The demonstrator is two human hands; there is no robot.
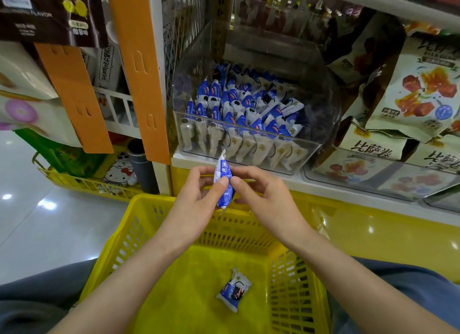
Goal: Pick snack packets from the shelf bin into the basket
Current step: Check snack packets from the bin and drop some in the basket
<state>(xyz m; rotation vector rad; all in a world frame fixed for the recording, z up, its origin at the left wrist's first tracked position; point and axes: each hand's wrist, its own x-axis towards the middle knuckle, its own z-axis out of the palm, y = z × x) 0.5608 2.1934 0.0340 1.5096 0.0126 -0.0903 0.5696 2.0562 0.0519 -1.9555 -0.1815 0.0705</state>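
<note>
Progress looks early: one packet (234, 290) lies in the basket (129, 246), left hand (196, 196) and right hand (263, 199) pinch a second packet (224, 181) above it, and the shelf bin (321, 124) holds plenty more.

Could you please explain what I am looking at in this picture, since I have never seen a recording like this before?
There is no machine here: a person wears a camera on the head, so this one picture looks forward and down at their own arms. The left hand and right hand together pinch one blue and white snack packet above a yellow basket. One loose packet already lies on the basket's floor. Behind the hands, a clear shelf bin holds many stacked packets of the same kind, and larger snack bags sit to its right.
</note>
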